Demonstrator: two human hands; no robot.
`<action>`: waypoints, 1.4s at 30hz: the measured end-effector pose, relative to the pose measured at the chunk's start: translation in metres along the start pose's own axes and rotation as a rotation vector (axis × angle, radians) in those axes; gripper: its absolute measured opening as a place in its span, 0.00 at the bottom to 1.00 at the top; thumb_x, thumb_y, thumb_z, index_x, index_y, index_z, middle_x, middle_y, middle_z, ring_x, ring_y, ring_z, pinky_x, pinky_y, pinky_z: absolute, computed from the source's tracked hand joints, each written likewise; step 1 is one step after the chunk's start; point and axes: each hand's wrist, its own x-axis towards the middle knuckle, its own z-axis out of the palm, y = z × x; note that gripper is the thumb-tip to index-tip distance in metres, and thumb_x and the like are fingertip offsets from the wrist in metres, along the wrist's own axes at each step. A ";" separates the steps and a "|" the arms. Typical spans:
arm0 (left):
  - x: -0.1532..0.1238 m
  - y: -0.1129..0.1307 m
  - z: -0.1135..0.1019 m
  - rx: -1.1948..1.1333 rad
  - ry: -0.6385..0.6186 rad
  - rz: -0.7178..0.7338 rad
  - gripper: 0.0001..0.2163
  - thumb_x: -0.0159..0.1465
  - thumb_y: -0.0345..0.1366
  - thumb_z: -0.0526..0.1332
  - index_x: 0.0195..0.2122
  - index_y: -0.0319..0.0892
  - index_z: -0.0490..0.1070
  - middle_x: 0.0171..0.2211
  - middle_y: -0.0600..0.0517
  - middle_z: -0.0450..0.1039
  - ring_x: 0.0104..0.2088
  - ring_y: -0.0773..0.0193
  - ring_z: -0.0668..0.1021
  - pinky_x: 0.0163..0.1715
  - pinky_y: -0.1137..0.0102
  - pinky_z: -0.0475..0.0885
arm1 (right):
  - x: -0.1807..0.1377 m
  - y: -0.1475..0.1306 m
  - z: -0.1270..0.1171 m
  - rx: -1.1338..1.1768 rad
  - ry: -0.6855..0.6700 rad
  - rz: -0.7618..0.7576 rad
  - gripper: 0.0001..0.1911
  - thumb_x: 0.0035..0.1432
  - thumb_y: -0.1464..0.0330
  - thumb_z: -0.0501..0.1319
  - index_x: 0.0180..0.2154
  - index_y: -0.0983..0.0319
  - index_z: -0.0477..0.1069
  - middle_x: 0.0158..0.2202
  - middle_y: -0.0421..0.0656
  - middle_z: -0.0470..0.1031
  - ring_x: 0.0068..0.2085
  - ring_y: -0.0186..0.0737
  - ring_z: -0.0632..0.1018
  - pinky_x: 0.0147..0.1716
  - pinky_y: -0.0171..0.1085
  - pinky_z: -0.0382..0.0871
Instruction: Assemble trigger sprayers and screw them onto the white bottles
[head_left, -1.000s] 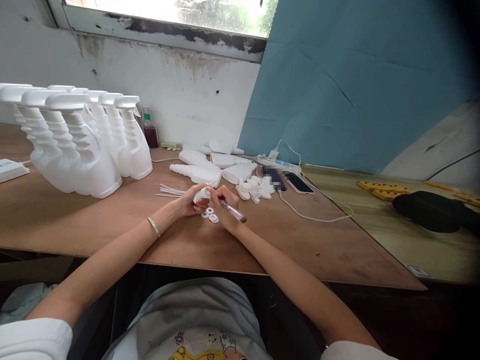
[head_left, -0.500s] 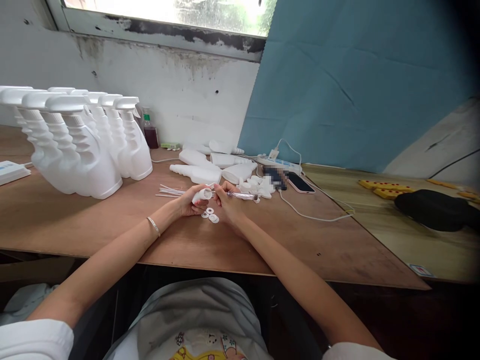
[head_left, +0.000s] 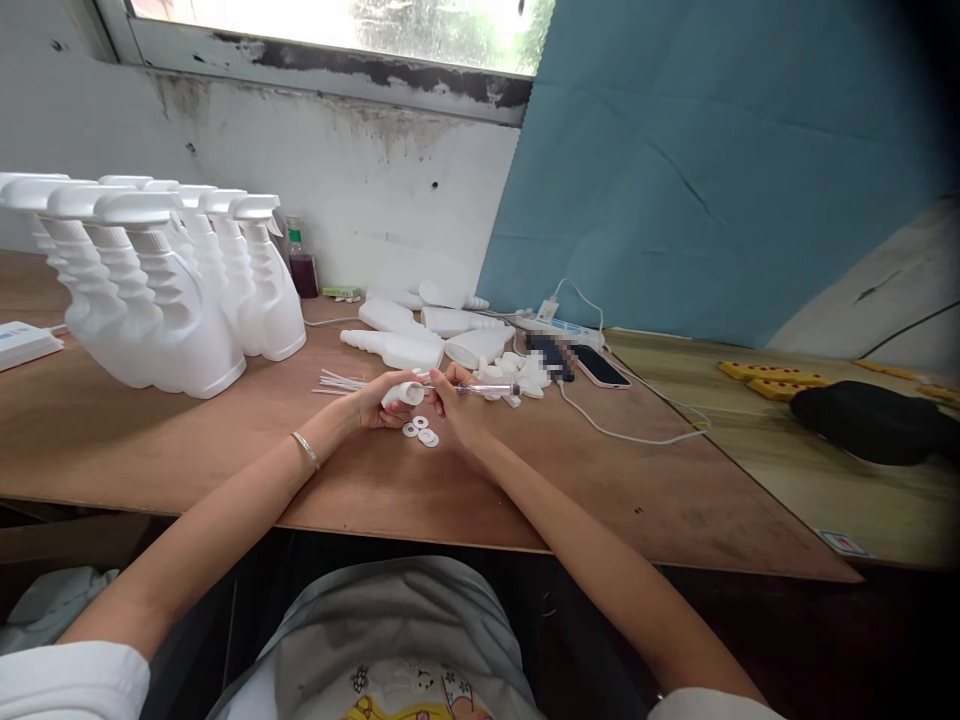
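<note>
My left hand is closed around a small white plastic spray head, its round opening facing right. Between the fingers of my right hand lies a screwdriver with a clear handle, its shaft directed left at the spray head. The tip is too small to make out. Just below both hands, several flat white washers rest on the brown table. Thin white tubes lie behind my left wrist. A pile of small white plastic parts sits beyond the screwdriver handle.
White spray bottles stand grouped at the left. Several white bottles without heads lie at the back. A phone, a white cable and a power strip are at back right. A dark bottle stands by the wall.
Both hands stay at nearly the same spot. The spray head has shifted very slightly left, and the screwdriver handle has tipped up a little.
</note>
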 end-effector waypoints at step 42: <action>-0.002 0.000 0.001 0.108 -0.081 -0.060 0.15 0.58 0.43 0.55 0.26 0.34 0.69 0.09 0.57 0.53 0.10 0.78 0.54 0.08 0.83 0.46 | 0.005 -0.003 -0.005 0.031 -0.114 0.084 0.18 0.52 0.58 0.58 0.18 0.60 0.56 0.14 0.34 0.62 0.15 0.27 0.61 0.16 0.31 0.53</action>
